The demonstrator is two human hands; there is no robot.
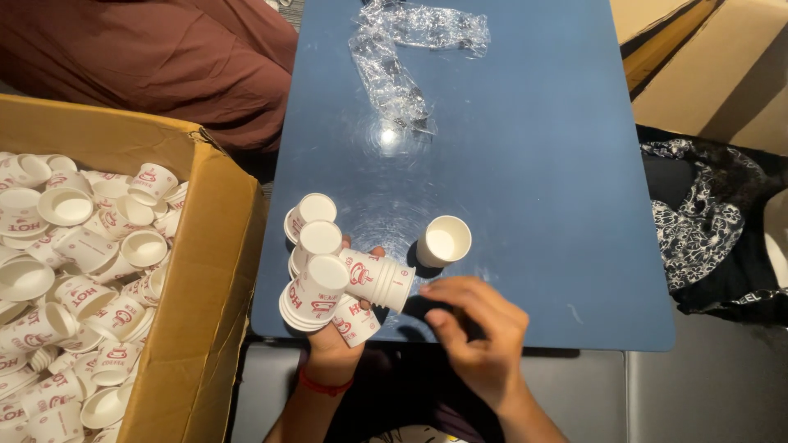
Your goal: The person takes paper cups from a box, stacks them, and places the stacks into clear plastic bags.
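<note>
Over the glossy blue table (533,164), my left hand (336,340) clutches stacked white paper cups (328,279); my right hand (480,332) pinches their rim, fingers curled.

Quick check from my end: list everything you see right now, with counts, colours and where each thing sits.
cup stacks: several short nested stacks, white with red print, clutched in the left hand
single cup: one, white, upright on the table beyond the right hand
table: one, blue, centre
plastic wrap: one crumpled piece, clear, far end of the table
cardboard box: one, brown, left of the table
loose cups: too many to count, white and red, piled in the box
patterned cloth: black and white, right
left hand: grip closed around the stacks
right hand: at the stacks' near end, fingers curled
</note>
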